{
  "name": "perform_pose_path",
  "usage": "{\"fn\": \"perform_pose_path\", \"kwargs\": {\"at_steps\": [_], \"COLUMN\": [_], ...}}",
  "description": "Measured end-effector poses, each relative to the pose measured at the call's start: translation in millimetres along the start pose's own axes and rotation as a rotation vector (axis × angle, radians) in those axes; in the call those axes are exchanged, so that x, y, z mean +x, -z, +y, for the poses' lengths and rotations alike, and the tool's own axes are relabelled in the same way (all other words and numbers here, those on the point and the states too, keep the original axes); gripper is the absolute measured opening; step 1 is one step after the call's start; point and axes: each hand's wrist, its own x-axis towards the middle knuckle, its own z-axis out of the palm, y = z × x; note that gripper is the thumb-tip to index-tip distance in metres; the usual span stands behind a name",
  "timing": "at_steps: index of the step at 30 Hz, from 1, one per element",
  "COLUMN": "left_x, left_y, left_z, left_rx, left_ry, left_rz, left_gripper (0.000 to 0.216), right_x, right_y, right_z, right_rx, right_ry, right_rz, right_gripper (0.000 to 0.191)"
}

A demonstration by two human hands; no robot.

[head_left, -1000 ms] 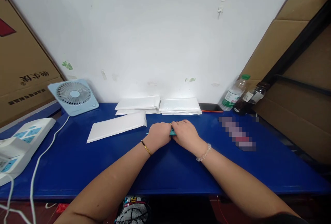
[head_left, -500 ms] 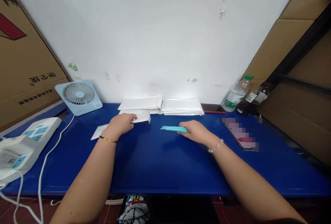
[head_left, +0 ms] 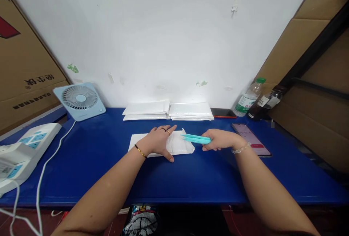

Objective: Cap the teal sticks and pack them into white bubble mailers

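My left hand [head_left: 160, 142] lies with its fingers spread on a white padded envelope [head_left: 180, 145], pressing it to the blue tabletop. The envelope's right end stands slightly raised. From the right, my right hand [head_left: 219, 139] is closed around a bundle of several thin turquoise sticks [head_left: 196, 139]. Their tips point left and reach over the envelope's right end; I cannot tell whether they touch it or enter it. Behind my hands, a left stack of white envelopes [head_left: 146, 108] and a right stack of white envelopes [head_left: 191, 110] lie against the wall.
A light blue fan [head_left: 80, 100] and a white power strip [head_left: 35, 145] with cables stand at the left. To the right are a lit phone [head_left: 252, 139], a dark phone [head_left: 223, 113], a clear bottle [head_left: 247, 100] and a dark bottle [head_left: 263, 105].
My left hand has brought the envelope from near the left stack to the table's middle and spread its fingers on it. My right hand has shifted right with the sticks.
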Motion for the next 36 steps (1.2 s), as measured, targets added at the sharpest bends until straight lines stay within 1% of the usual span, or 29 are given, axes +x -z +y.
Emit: {"fn": "perform_pose_path", "kwargs": {"at_steps": [3,5,7,9,13,14,16,18,20,23,26,28,30,31,33,36], "left_x": [2,3,2,2,2,2,4,5,7,8,8,7,5,3,2,1], "left_y": [-1,2,5,7,9,9,9,8,6,3,0,0,0,0,-1,-1], "left_z": [9,13,15,16,16,16,15,15,16,18,18,18,19,20,22,27], "left_rx": [0.018,0.015,-0.006,-0.052,-0.213,-0.261,-0.342,-0.398,-0.434,-0.452,-0.408,-0.340,-0.254,-0.215,-0.171,-0.177], "left_ry": [-0.023,-0.019,-0.025,-0.030,-0.046,-0.061,-0.092,-0.112,-0.136,-0.186,-0.180,-0.139,-0.113,-0.107,-0.098,-0.099], "left_rz": [0.053,0.100,0.126,0.136,0.147,0.147,0.141,0.142,0.161,0.178,0.145,0.095,0.051,0.038,0.033,0.034], "left_gripper": [0.118,0.111,0.105,0.101,0.097,0.097,0.096,0.095,0.094,0.094,0.095,0.099,0.105,0.108,0.109,0.100], "right_x": [3,4,3,2,4,5,10,16,21,27,26,21,14,11,6,4], "right_y": [-1,-1,-1,-2,-7,-9,-16,-23,-31,-38,-35,-28,-19,-14,-8,-3], "right_z": [7,10,11,10,1,-3,-13,-25,-35,-42,-32,-18,-5,1,8,11], "right_rx": [-0.018,-0.063,-0.130,-0.243,-0.624,-0.704,-0.796,-0.821,-0.797,-0.642,-0.409,-0.279,-0.172,-0.128,-0.068,0.010], "right_ry": [-0.087,-0.153,-0.202,-0.216,-0.200,-0.188,-0.149,-0.105,-0.053,0.091,0.265,0.310,0.286,0.248,0.158,0.067], "right_rz": [-0.032,0.004,0.066,0.152,0.431,0.479,0.519,0.549,0.582,0.589,0.504,0.426,0.371,0.359,0.356,0.318], "right_gripper": [0.025,0.021,0.017,0.013,0.008,0.008,0.009,0.011,0.017,0.036,0.055,0.068,0.079,0.081,0.075,0.058]}}
